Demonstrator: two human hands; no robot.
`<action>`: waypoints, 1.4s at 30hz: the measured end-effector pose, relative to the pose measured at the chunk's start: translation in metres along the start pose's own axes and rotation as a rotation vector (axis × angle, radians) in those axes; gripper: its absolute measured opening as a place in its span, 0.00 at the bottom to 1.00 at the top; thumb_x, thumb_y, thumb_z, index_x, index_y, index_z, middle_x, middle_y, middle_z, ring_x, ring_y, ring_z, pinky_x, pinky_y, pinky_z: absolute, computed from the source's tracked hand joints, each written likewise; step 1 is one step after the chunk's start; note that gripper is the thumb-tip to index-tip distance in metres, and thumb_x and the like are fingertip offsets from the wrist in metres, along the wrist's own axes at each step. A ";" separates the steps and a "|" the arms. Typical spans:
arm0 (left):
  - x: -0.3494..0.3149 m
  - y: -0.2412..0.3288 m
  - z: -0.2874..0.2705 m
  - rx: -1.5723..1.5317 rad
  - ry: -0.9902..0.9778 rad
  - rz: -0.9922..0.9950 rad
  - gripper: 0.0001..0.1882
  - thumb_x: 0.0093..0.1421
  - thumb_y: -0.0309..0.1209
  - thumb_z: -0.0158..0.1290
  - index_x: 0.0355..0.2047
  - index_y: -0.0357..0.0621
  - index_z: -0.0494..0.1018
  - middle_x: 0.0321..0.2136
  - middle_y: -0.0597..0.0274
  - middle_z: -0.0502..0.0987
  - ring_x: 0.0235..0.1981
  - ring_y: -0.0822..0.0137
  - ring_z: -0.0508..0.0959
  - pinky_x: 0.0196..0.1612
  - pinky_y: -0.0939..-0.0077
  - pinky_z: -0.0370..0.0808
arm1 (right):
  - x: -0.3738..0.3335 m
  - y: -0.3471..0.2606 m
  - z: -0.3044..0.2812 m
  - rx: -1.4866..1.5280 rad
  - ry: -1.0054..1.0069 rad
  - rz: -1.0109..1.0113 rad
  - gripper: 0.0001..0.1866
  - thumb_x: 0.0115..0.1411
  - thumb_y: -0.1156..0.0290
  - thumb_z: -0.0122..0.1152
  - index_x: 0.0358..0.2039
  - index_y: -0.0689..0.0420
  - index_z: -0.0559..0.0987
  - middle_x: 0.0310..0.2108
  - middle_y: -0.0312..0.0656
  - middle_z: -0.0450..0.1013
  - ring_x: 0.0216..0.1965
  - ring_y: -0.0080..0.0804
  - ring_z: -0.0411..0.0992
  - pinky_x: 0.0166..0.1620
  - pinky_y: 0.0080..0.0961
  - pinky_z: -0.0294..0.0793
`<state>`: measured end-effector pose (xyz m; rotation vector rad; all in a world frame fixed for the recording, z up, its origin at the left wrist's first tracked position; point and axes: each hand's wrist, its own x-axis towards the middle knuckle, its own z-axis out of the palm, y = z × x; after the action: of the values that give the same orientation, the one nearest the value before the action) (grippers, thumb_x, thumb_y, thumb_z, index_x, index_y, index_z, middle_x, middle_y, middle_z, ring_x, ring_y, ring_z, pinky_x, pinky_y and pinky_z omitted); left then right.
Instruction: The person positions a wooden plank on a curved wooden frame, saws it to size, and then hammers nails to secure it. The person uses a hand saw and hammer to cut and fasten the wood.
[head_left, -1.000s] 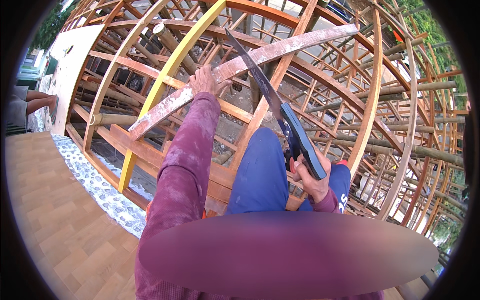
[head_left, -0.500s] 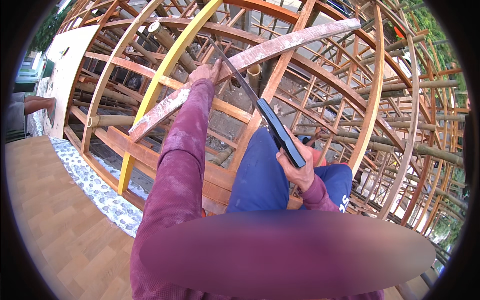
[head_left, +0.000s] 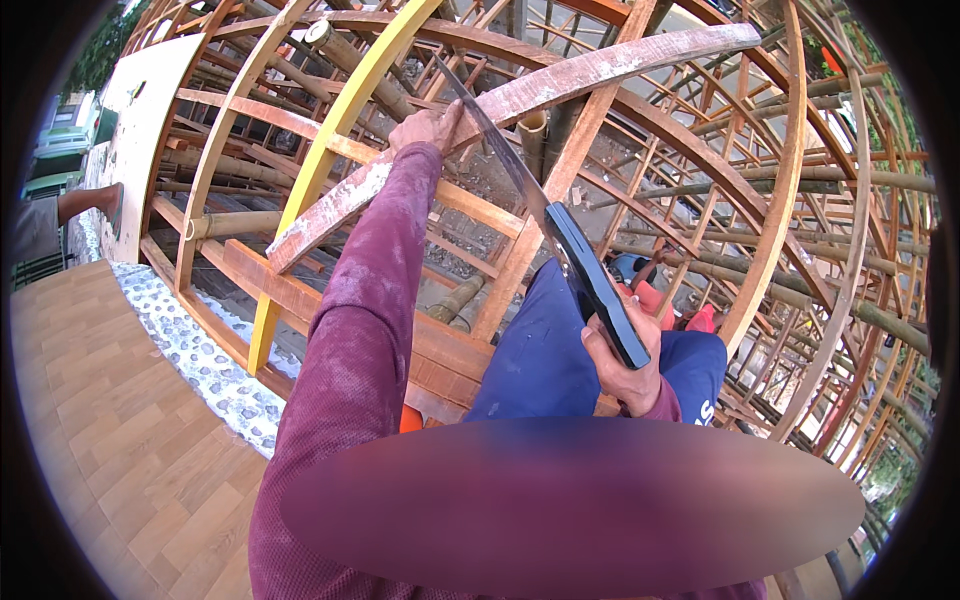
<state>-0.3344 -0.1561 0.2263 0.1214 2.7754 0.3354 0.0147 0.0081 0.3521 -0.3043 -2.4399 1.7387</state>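
Observation:
A rough, whitish-stained wooden plank (head_left: 610, 68) lies slanting across the timber framework. My left hand (head_left: 425, 130) is closed over it, thumb against the near side of the cut line. In my right hand (head_left: 625, 355) is the dark handle of a handsaw (head_left: 590, 270), fingers wrapped round it. The saw's thin blade crosses the plank just right of my left hand, its tip pointing up and away. Whether its teeth have bitten into the wood cannot be made out. Both my sleeves are maroon, the left one dusty.
Timber beams (head_left: 690, 155) and bamboo poles (head_left: 870, 315) form an open lattice with gaps down to the ground. A yellow-painted strip (head_left: 350, 95) stands left of my hand. Tiled floor (head_left: 140, 400) lies lower left. Another person's foot (head_left: 105, 200) shows at far left; someone in red (head_left: 650, 295) is below.
My right hand and the saw handle have moved right and slightly down, drawing the blade back across the plank. My left hand still grips the plank. The whole view has shifted a little.

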 end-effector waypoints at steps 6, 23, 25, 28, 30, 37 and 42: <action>0.003 0.006 0.005 0.057 -0.017 0.001 0.42 0.60 0.70 0.33 0.45 0.48 0.82 0.44 0.46 0.81 0.50 0.48 0.79 0.55 0.57 0.71 | 0.041 0.003 0.022 0.093 0.005 0.055 0.35 0.50 0.83 0.56 0.63 0.64 0.68 0.29 0.40 0.77 0.23 0.19 0.71 0.33 0.19 0.72; 0.003 -0.014 0.003 0.032 -0.011 -0.009 0.43 0.60 0.71 0.33 0.43 0.49 0.83 0.43 0.47 0.81 0.49 0.49 0.79 0.54 0.57 0.71 | -0.017 -0.030 -0.004 0.051 -0.007 0.095 0.36 0.49 0.86 0.56 0.63 0.66 0.67 0.20 0.32 0.68 0.22 0.16 0.67 0.32 0.15 0.68; 0.001 -0.008 0.001 0.014 0.011 0.010 0.42 0.60 0.71 0.32 0.42 0.52 0.83 0.41 0.48 0.82 0.48 0.49 0.80 0.53 0.57 0.71 | -0.028 -0.041 -0.014 0.037 -0.012 0.167 0.36 0.49 0.86 0.55 0.63 0.66 0.67 0.20 0.32 0.68 0.21 0.16 0.66 0.32 0.13 0.67; 0.003 -0.009 0.004 0.028 -0.011 0.017 0.42 0.60 0.71 0.32 0.42 0.50 0.83 0.41 0.47 0.82 0.48 0.48 0.80 0.53 0.57 0.71 | 0.029 -0.016 0.012 0.094 0.041 0.144 0.13 0.52 0.83 0.57 0.40 0.66 0.76 0.20 0.31 0.68 0.22 0.14 0.63 0.28 0.16 0.65; 0.016 0.007 0.013 0.027 0.023 0.043 0.44 0.59 0.71 0.33 0.42 0.47 0.83 0.41 0.46 0.82 0.48 0.48 0.80 0.53 0.57 0.71 | 0.078 0.012 0.027 0.069 0.052 0.024 0.30 0.52 0.80 0.56 0.59 0.63 0.72 0.21 0.39 0.68 0.22 0.17 0.63 0.28 0.22 0.68; 0.001 -0.010 0.005 0.000 0.040 0.023 0.42 0.60 0.70 0.33 0.41 0.49 0.83 0.41 0.43 0.81 0.48 0.46 0.79 0.51 0.55 0.72 | -0.022 -0.037 -0.008 -0.049 -0.032 0.095 0.35 0.49 0.84 0.54 0.61 0.67 0.68 0.31 0.40 0.78 0.27 0.22 0.75 0.39 0.19 0.75; 0.002 -0.002 0.000 0.006 0.005 0.024 0.41 0.61 0.70 0.33 0.41 0.50 0.83 0.42 0.42 0.81 0.48 0.46 0.79 0.52 0.55 0.72 | 0.066 -0.001 0.030 0.040 0.000 0.054 0.32 0.50 0.81 0.55 0.59 0.64 0.71 0.22 0.43 0.69 0.22 0.21 0.67 0.30 0.24 0.70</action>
<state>-0.3359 -0.1575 0.2252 0.1552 2.7825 0.3337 -0.0557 -0.0044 0.3427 -0.3689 -2.4154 1.8063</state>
